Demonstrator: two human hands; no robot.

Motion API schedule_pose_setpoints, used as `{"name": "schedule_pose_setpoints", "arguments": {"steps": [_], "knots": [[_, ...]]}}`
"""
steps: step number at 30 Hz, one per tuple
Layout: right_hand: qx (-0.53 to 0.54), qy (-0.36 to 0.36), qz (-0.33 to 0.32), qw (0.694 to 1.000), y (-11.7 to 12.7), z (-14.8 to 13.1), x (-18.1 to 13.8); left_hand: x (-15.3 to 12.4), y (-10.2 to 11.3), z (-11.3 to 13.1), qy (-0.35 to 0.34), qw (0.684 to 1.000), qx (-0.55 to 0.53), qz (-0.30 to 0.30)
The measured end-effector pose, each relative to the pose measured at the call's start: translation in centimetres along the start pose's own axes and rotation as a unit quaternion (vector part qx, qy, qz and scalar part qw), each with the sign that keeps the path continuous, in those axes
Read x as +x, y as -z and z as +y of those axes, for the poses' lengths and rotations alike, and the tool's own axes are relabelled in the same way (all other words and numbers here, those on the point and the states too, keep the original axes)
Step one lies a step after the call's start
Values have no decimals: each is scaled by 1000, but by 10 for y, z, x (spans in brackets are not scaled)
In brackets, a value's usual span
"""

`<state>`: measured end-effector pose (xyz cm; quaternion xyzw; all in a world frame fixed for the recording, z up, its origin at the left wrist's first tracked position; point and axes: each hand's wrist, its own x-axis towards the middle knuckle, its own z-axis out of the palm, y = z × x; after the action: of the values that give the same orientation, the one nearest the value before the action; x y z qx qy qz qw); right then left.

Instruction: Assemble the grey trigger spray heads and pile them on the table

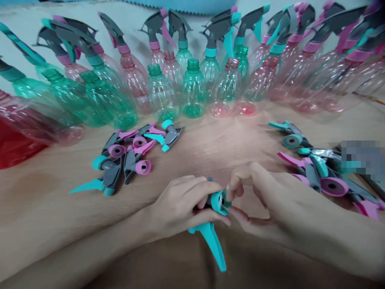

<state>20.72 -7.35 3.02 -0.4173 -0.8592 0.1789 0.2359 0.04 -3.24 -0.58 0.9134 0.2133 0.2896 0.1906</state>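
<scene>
My left hand (183,202) is closed around a trigger spray head (218,202) with a teal collar and a grey body. The teal trigger (212,243) points down toward me, below my fingers. The collar's open end faces right, and something pale shows inside it. My right hand (258,196) has its thumb and bent fingers drawn together in a pinch at that collar's rim. Whatever sits between those fingertips, if anything, is too small to make out. My left fingers hide most of the grey body.
Loose spray heads (112,174) in pink and teal lie at left, and another pile (315,172) lies at right. Along the wall stand several clear bottles (194,88), some capped, some bare-necked. A red bag (18,140) sits far left; a blurred-out object (363,160) lies right.
</scene>
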Motion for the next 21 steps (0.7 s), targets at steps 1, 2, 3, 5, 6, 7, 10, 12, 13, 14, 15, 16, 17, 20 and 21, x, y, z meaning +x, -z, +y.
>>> {"name": "schedule_pose_setpoints", "arguments": {"steps": [1, 2, 3, 5, 6, 7, 10, 12, 13, 14, 15, 16, 17, 20, 21], "knots": [[-3, 3, 13, 1000, -1, 0, 0, 0, 0, 0, 4, 1000, -1, 3], [-6, 4, 27, 1000, -3, 0, 1, 1, 0, -1, 9, 1000, -3, 5], [-9, 5, 43, 999, -4, 0, 1, 1, 0, -1, 12, 1000, -7, 8], [-15, 7, 70, 997, -8, 0, 2, 1, 0, -2, 10, 1000, -12, 11], [-16, 9, 79, 997, -9, -1, 2, 0, 0, -3, 7, 1000, -13, 9], [-17, 12, 86, 996, -11, -1, 2, 0, 0, -3, 4, 1000, -13, 5], [-17, 28, 86, 996, -15, 0, 1, -2, -1, -3, -3, 1000, -12, -10], [-19, 33, 77, 996, -16, 1, 0, -3, -1, -3, -2, 1000, -14, -11], [-18, 34, 72, 997, -16, 2, -1, -3, -1, -3, -1, 1000, -15, -9], [-15, 36, 68, 997, -15, 3, -1, -3, -1, -3, 1, 1000, -17, -8], [-10, 37, 62, 997, -14, 3, -2, -2, -1, -2, 3, 1000, -18, -8], [-5, 39, 54, 998, -13, 3, -2, -2, -1, -2, 4, 1000, -18, -9], [-3, 40, 46, 998, -10, 3, -2, -1, -1, -2, 5, 1000, -17, -11], [-27, 43, 28, 998, -2, 0, 1, -1, 0, -2, 4, 1000, -8, -16], [-43, 50, 29, 997, 1, -1, 2, 0, 0, -2, 1, 1000, -6, -16]]}}
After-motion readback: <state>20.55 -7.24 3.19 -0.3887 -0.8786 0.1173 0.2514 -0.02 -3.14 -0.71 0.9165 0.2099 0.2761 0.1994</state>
